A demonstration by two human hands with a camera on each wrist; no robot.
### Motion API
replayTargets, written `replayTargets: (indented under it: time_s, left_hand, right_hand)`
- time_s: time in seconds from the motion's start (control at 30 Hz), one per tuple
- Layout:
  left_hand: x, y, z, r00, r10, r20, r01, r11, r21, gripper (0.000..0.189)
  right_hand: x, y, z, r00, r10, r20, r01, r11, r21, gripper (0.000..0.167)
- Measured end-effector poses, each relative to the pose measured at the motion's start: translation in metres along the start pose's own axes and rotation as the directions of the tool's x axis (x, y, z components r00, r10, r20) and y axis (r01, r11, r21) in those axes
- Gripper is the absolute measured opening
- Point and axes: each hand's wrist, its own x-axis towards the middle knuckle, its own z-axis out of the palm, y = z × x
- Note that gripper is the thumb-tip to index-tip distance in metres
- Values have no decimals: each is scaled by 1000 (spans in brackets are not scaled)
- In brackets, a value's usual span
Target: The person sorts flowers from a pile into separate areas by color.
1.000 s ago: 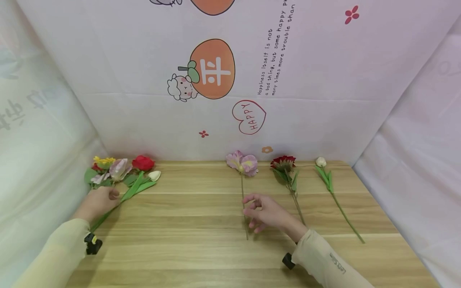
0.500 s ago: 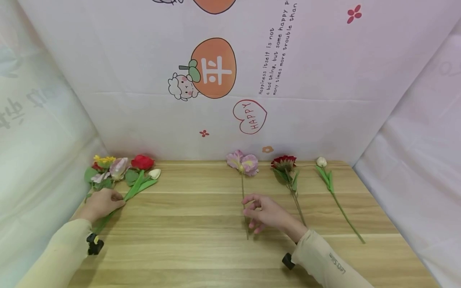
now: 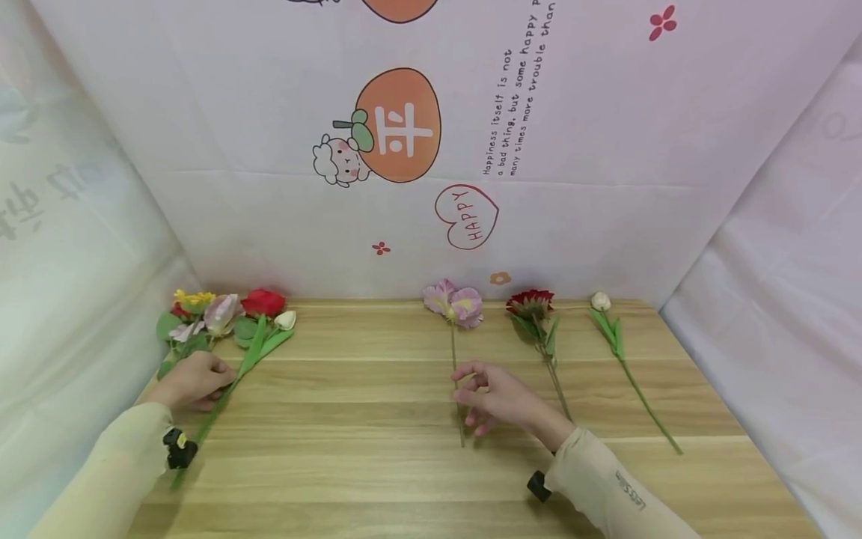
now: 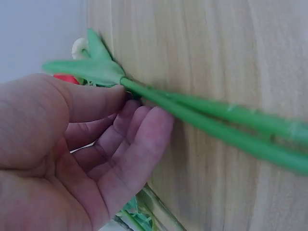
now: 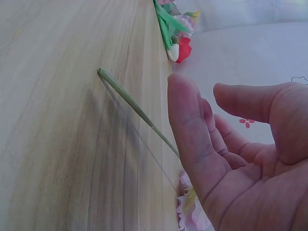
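At the left of the table, my left hand (image 3: 193,380) pinches the green stem of a white tulip (image 3: 286,320) between thumb and fingers. The left wrist view has the thumb just below the tulip's leaves (image 4: 96,70), the stem (image 4: 207,120) running off to the right. Beyond that hand lie a red rose (image 3: 263,302), a pale pink flower (image 3: 222,314) and a yellow flower (image 3: 195,301). My right hand (image 3: 501,400) hovers by the thin stem of a purple-pink flower (image 3: 465,305), its fingers loosely bent and holding nothing. In the right wrist view, thumb and index finger stand apart.
Right of the purple-pink flower lie a dark red flower (image 3: 530,305), its stem partly behind my right forearm, and a second white tulip (image 3: 601,302). A printed white cloth (image 3: 579,224) rises at the back of the wooden table (image 3: 350,449), with cloth on both sides.
My left hand has shifted slightly right along with the tulip, whose stem now points nearer to me at its lower end and stands more away from the other flowers' stems. My right hand stays still.
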Motion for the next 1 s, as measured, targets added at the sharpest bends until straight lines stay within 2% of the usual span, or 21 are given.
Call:
replayTargets:
  time_s: [0.13, 0.23, 0.37, 0.47, 0.67, 0.83, 1.0]
  left_hand:
    - [2, 3, 0, 1000, -1, -8, 1, 1000, 14, 19]
    - [5, 5, 1, 1000, 7, -17, -6, 997, 78, 17]
    - [8, 7, 0, 998, 37, -59, -22, 973, 232, 29]
    - [10, 4, 0, 996, 24, -91, 6, 946, 323, 42]
    - [8, -2, -3, 990, -54, -129, 100, 921, 377, 38]
    - [7, -1, -7, 986, -79, -144, 134, 897, 422, 34]
    - [9, -4, -7, 985, -85, -148, 142, 892, 429, 37]
  right_hand:
    - [1, 1, -1, 1000, 1, 0, -1, 1000, 1, 41]
    - [1, 2, -1, 1000, 3, -3, -3, 1000, -2, 41]
    - [1, 2, -3, 1000, 0, -14, -1, 1000, -6, 40]
    - [0, 2, -2, 1000, -2, -13, 2, 1000, -7, 39]
    - [-1, 3, -1, 1000, 3, -13, -3, 1000, -5, 39]
    - [-2, 2, -1, 1000, 3, -12, -3, 1000, 0, 39]
    - [-2, 1, -1, 1000, 0, -7, 0, 1000, 2, 40]
